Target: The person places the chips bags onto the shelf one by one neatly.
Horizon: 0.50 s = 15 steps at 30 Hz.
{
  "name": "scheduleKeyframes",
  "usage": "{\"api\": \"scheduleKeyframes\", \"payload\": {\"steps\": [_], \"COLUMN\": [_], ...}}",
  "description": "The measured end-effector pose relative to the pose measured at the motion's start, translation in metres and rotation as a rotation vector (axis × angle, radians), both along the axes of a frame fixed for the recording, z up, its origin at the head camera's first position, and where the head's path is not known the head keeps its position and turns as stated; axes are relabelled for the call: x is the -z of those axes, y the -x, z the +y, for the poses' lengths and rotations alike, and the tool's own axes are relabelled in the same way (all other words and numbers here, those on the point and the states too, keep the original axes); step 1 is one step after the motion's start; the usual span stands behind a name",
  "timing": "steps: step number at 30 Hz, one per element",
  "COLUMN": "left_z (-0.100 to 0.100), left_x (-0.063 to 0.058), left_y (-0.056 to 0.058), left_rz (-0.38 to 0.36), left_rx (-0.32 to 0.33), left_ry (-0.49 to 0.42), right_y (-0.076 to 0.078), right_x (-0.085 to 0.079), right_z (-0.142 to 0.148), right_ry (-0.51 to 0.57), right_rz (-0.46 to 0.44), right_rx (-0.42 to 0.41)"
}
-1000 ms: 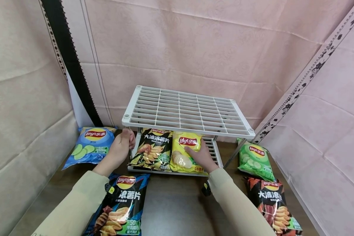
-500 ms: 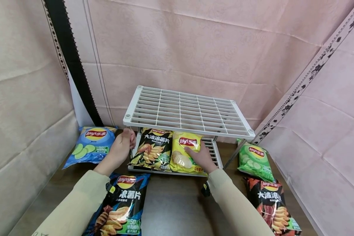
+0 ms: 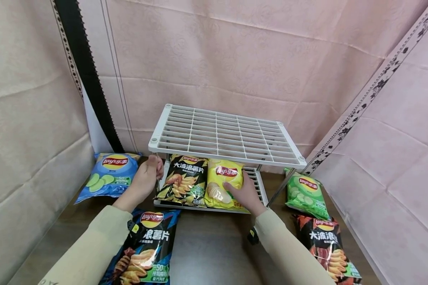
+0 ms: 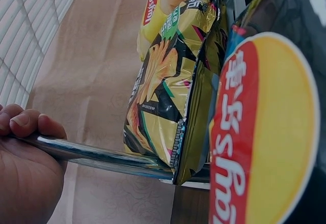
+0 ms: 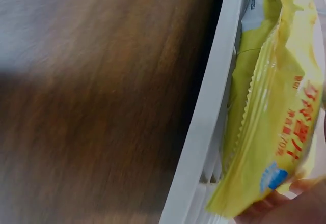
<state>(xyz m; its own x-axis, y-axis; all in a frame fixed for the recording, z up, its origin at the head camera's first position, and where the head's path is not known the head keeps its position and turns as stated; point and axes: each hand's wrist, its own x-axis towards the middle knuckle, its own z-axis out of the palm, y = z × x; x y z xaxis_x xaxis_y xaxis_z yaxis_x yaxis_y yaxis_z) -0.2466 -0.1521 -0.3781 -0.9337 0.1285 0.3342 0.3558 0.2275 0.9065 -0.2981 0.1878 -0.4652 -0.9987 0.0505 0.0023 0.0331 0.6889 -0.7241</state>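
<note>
My left hand (image 3: 148,178) grips the front left metal post (image 4: 102,152) of a two-tier white rack (image 3: 221,136); its fingers curl round the post in the left wrist view. On the lower shelf a yellow bag of potato chips (image 3: 217,194) stands to the right of a black and gold bag of chips (image 3: 185,178). My right hand (image 3: 247,194) holds the yellow bag by its right side, thumb on its front. In the right wrist view the fingers reach round the edge of that bag (image 5: 285,107).
A blue bag of chips (image 3: 110,176) lies left of the rack, and a black and blue one (image 3: 146,249) in front of it. To the right lie a green bag (image 3: 306,196) and a black and red bag (image 3: 326,249). Pink cloth (image 3: 235,59) walls the table.
My right forearm has shifted slightly to the right, with the thumb a little lower on the yellow bag of potato chips. The left hand keeps its grip on the post.
</note>
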Motion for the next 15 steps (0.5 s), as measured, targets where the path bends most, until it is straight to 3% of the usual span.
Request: {"api": "scheduleKeyframes", "payload": {"steps": [7,15], "left_z": [-0.003,-0.002], "left_x": [0.000,0.000], "left_y": [-0.001,0.001], "left_rz": [-0.003,0.006], "left_rx": [-0.001,0.028], "left_ry": [-0.009,-0.024], "right_y": [-0.029,-0.078], "right_x": [-0.013,-0.029], "right_z": [0.006,0.022], "right_ry": [-0.044,-0.022], "right_rz": [0.043,0.075], "right_rx": [-0.074,-0.206]}}
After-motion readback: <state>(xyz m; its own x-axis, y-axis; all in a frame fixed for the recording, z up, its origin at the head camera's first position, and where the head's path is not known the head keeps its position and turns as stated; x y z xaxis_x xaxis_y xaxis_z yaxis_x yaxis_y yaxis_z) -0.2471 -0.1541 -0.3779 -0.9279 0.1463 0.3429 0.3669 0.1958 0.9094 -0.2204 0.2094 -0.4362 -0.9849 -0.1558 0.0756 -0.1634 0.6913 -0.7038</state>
